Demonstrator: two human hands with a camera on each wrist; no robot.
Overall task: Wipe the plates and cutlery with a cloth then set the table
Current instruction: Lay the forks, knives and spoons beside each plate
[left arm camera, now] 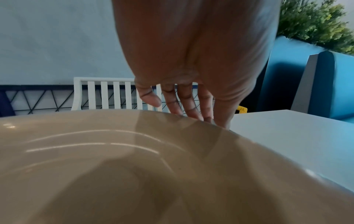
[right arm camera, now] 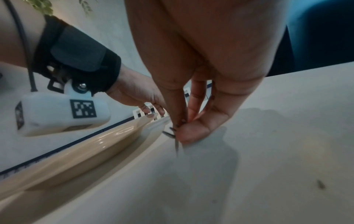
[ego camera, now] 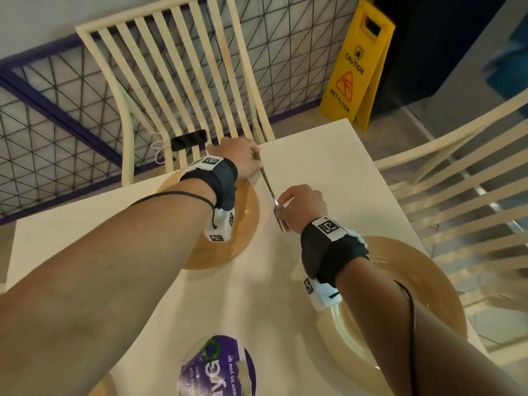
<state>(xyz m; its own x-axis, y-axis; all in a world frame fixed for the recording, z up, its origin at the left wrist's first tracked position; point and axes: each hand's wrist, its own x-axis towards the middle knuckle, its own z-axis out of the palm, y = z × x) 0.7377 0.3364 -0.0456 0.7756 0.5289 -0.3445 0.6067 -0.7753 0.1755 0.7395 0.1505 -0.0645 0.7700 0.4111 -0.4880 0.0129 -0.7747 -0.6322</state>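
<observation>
A metal fork lies slanted on the white table, just right of the far tan plate. My left hand reaches over that plate, and its straight fingers come down past the plate's far rim at the fork's handle end. My right hand pinches the fork at its tine end. In the right wrist view, thumb and forefinger of the right hand close on the fork, with its tines pointing down at the table beside the plate. No cloth shows.
A second tan plate sits under my right forearm at the table's right edge. A purple wipes pack lies near me. Cream slatted chairs stand at the far side and right. A yellow caution sign stands beyond the table's corner.
</observation>
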